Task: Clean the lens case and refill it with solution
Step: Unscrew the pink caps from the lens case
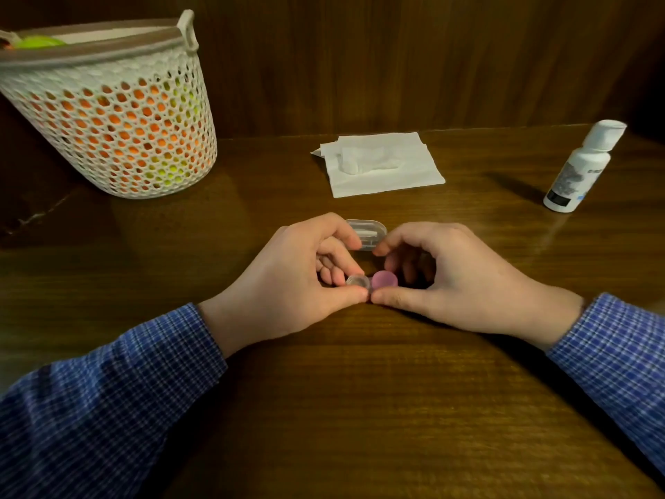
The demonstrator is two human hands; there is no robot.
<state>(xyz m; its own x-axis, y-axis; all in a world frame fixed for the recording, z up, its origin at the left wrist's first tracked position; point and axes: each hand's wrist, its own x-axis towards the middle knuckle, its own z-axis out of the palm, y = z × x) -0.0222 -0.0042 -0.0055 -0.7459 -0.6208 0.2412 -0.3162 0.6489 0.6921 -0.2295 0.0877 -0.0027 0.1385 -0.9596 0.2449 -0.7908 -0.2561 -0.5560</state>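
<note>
Right at the centre of the frame, the lens case (372,280) sits on the surface (360,390), pinched between both hands: the left hand (295,279) grips the clear-capped side, the right hand (442,279) the pink-capped side. It looks light, stiff and smooth (probably slippery once wet), so hold the cap rims. The solution bottle (583,167) stands at upper right, tissues (381,163) above centre.

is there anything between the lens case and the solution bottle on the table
No: in the head view, only bare wooden table lies between the lens case and the solution bottle, apart from the right hand gripping the case.
</note>
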